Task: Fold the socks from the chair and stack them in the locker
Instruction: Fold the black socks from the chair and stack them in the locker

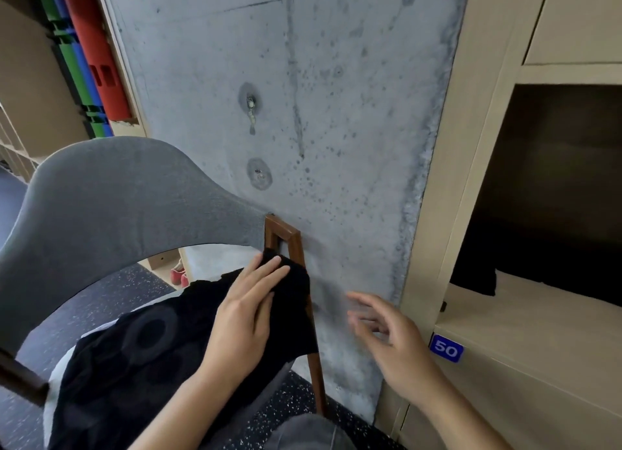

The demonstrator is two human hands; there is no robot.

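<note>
A black sock [292, 301] lies over the right edge of the grey chair [111, 197], next to its brown wooden arm [296, 247]. My left hand [245, 311] rests flat on the sock with straight fingers. My right hand [387, 332] hovers in the air to the right of the sock, fingers relaxed and spread, holding nothing; it is blurred. The open locker [525, 315] stands at the right, with a dark folded item [474, 278] at the left of its shelf.
A black patterned cushion [134, 358] lies on the chair seat. A concrete wall [303, 113] stands between chair and locker. A blue label reading 50 [446, 348] marks the locker front. Red shoes [178, 276] sit on the floor behind the chair.
</note>
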